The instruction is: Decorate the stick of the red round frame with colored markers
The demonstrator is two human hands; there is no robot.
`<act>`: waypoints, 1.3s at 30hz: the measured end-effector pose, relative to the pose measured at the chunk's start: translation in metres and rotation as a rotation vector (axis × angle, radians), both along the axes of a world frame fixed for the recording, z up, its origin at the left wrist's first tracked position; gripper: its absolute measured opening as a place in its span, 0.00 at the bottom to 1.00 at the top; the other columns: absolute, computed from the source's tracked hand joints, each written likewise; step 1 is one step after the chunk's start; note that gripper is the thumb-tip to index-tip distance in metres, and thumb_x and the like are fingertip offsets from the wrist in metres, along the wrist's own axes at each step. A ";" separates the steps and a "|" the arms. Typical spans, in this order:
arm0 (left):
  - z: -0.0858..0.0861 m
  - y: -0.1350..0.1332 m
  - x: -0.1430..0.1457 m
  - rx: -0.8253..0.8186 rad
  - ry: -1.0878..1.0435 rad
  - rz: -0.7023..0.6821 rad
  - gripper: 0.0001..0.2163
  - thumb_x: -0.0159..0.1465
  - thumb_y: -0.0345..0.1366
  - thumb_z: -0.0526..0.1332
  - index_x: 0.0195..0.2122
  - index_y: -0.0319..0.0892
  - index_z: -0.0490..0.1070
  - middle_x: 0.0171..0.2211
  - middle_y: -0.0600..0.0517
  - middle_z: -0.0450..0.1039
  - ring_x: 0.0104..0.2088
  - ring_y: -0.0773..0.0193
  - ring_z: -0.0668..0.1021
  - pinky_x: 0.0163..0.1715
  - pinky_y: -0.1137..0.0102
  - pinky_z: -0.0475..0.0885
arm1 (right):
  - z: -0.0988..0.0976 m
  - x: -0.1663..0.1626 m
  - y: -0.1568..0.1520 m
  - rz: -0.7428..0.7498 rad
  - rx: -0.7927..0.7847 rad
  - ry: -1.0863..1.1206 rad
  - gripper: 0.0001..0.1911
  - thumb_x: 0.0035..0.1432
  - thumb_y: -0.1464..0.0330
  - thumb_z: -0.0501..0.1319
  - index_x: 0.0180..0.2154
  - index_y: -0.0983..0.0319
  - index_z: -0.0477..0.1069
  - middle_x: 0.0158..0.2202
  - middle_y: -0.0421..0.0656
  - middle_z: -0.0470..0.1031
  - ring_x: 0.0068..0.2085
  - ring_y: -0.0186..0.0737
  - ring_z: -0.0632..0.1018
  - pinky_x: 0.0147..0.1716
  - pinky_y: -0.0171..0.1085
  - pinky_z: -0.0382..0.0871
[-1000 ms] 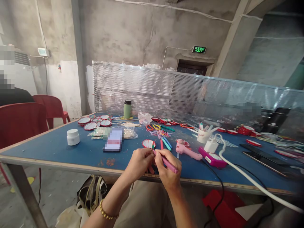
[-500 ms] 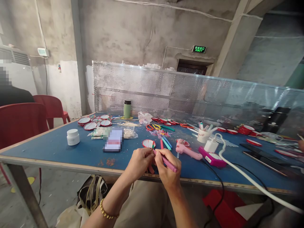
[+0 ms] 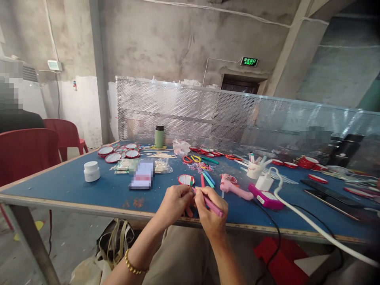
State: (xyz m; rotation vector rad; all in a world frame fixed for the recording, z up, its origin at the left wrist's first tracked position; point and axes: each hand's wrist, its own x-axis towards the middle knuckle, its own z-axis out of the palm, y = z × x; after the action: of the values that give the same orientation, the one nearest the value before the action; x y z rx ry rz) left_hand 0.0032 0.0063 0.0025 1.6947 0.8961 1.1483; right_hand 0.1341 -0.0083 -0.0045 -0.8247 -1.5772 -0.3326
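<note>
My right hand point(image 3: 211, 215) is closed round a pink marker pen point(image 3: 214, 208) in a writing grip, its tip end close to my left fingers. My left hand point(image 3: 175, 202) pinches a thin stick point(image 3: 190, 183) with a green end, which stands up from the fingertips. Most of that stick is hidden by the fingers. Just behind both hands lies a round, red-rimmed disc point(image 3: 184, 180) with a pale face. Several more markers point(image 3: 209, 179), red, green and blue, lie beyond my right hand.
A pink glue gun point(image 3: 234, 188) and a purple box point(image 3: 265, 198) with cables lie to the right. Left are a phone point(image 3: 141, 174), bagged sticks point(image 3: 163, 166) and a white jar point(image 3: 92, 171). A cup of pens point(image 3: 254, 170) stands behind the glue gun. Perforated metal panels line the back.
My right hand and the pink marker have shifted slightly to the right. My left hand stays nearly where it was, still pinching the stick.
</note>
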 end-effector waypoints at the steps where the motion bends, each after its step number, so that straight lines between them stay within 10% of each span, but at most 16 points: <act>1: 0.000 0.000 0.000 0.000 0.000 0.000 0.13 0.64 0.42 0.55 0.26 0.41 0.68 0.18 0.56 0.68 0.18 0.66 0.78 0.15 0.78 0.61 | 0.000 0.000 0.000 0.006 -0.003 -0.003 0.09 0.64 0.71 0.58 0.30 0.61 0.73 0.24 0.39 0.77 0.23 0.33 0.76 0.26 0.31 0.69; 39: -0.002 0.002 0.000 -0.008 -0.012 -0.012 0.14 0.65 0.42 0.56 0.25 0.41 0.67 0.16 0.57 0.68 0.17 0.67 0.77 0.15 0.78 0.61 | -0.002 0.001 0.001 0.023 -0.022 0.016 0.08 0.64 0.72 0.58 0.31 0.61 0.73 0.25 0.40 0.77 0.24 0.34 0.77 0.26 0.31 0.69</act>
State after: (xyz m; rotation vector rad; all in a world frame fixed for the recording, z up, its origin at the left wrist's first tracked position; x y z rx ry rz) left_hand 0.0030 0.0082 0.0002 1.6823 0.8808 1.1444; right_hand 0.1353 -0.0075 -0.0067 -0.8239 -1.5771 -0.2921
